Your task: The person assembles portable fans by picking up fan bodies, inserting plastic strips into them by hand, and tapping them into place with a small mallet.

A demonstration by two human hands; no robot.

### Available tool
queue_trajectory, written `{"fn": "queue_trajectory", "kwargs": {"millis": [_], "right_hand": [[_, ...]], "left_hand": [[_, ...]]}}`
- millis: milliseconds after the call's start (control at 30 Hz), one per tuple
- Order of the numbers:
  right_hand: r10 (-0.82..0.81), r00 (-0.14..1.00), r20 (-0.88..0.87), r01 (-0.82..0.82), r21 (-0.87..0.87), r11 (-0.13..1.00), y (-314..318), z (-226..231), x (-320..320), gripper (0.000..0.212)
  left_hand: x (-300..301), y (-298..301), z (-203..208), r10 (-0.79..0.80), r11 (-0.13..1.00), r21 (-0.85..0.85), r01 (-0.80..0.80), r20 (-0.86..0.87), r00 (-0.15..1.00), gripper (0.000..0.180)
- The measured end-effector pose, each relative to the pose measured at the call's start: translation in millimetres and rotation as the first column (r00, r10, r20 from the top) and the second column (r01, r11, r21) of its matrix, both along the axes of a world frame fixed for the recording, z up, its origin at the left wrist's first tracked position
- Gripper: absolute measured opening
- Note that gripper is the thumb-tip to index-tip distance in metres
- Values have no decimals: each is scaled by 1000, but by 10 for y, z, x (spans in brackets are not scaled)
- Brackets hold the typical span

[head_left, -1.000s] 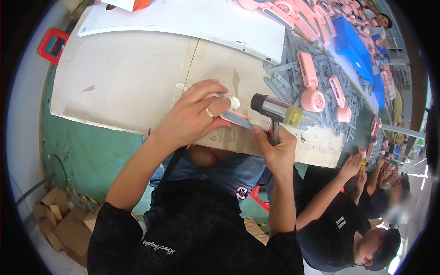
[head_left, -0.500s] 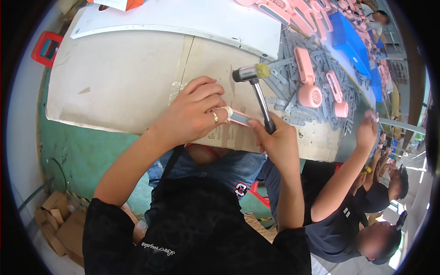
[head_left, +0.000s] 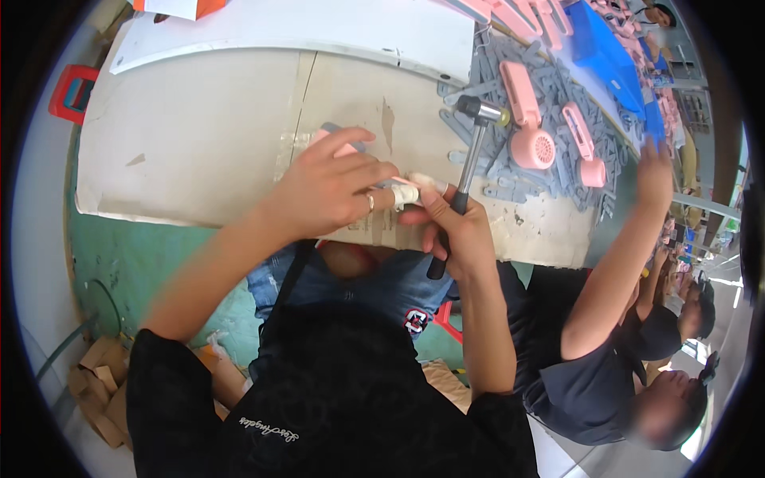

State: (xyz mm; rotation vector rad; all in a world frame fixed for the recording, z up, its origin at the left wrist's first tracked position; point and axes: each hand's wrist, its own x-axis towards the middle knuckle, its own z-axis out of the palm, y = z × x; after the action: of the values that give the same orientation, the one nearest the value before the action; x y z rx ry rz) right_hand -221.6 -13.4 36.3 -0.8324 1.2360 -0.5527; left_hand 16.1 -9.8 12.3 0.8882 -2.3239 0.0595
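Mid-frame, the left hand (head_left: 328,185) grasps a partly hidden pink-and-gray piece (head_left: 344,150), its long axis seemingly slanting lower right toward the nearby right hand (head_left: 464,233) — that grip clasping a mallet (head_left: 473,158).

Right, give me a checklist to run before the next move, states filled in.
1. Hammer held in the right hand: ok, gripped by its black handle.
2. Hammer head apart from the left hand: ok, it is up and to the right.
3. Pink-and-grey part at the left hand: ok, among its fingers.
4. Part unobstructed: not ok, fingers cover much of it.
5. Part resting on the cardboard: cannot tell.
6. Co-worker's raised hand apart from the hammer: ok, far to the right.
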Motion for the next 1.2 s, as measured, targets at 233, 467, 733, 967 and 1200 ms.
{"fn": "queue_trajectory", "kwargs": {"millis": [233, 467, 733, 967, 1200], "right_hand": [[-54, 983, 176, 40, 83, 996, -8, -30, -40, 36], [-136, 983, 124, 134, 26, 991, -8, 10, -2, 31], [-54, 813, -580, -159, -310, 937, 149, 126, -226, 33], [-178, 728, -662, -332, -567, 753, 364, 145, -225, 27], [-67, 871, -486, -160, -411, 898, 1005, 467, -243, 32]], "left_hand": [[-62, -13, -78, 28, 1000, 6, -28, -29, 999, 14], [-46, -42, 15, -28, 1000, 7, 28, -7, 1000, 16], [77, 47, 36, 18, 999, 34, -19, 17, 1000, 17], [52, 45, -23, 72, 997, 17, -71, -19, 997, 13], [22, 75, -2, 106, 994, 18, -106, -4, 994, 16]]}}
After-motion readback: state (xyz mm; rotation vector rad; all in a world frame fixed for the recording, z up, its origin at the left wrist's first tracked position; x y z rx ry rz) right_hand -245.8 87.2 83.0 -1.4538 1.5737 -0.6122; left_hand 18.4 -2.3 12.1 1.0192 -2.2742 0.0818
